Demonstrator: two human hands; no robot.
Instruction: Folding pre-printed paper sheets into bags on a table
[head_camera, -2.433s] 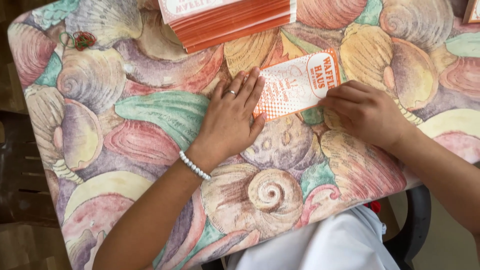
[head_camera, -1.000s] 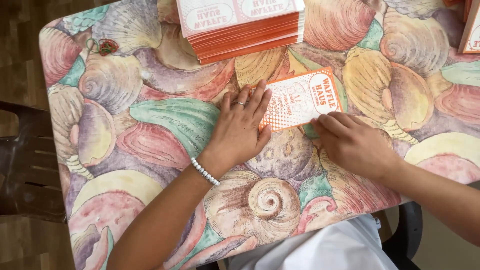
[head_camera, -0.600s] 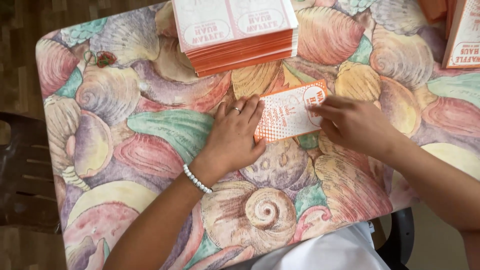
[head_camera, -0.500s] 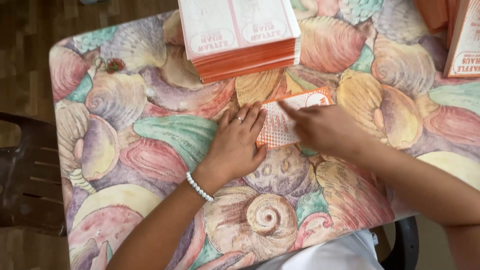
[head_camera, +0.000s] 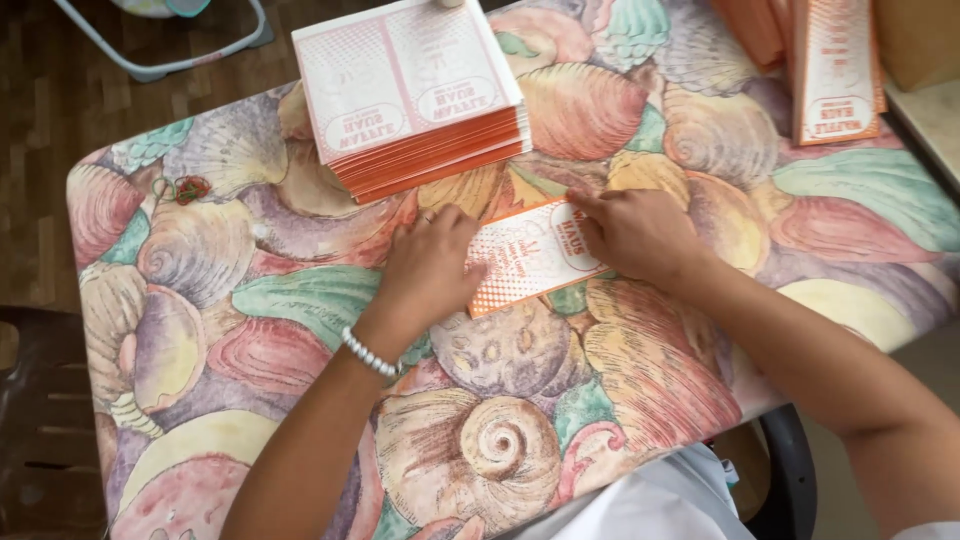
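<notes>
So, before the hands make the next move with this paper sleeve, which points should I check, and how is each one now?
1. Left hand rests on the sleeve: ok.
2. Right hand presses its far edge: ok.
3. Sleeve lies flat on the tablecloth: ok.
4. Sleeve is apart from the big stack: ok.
5. Fold crease fully pressed: cannot tell.
6. Second stack is out of the way: ok.

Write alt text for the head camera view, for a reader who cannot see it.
Two bare hands press a small orange-and-white paper sheet flat on a table with a seashell-patterned cloth: the left hand on its left edge, the right hand on its right. Beyond lies a stack of orange-and-white sheets.
</notes>
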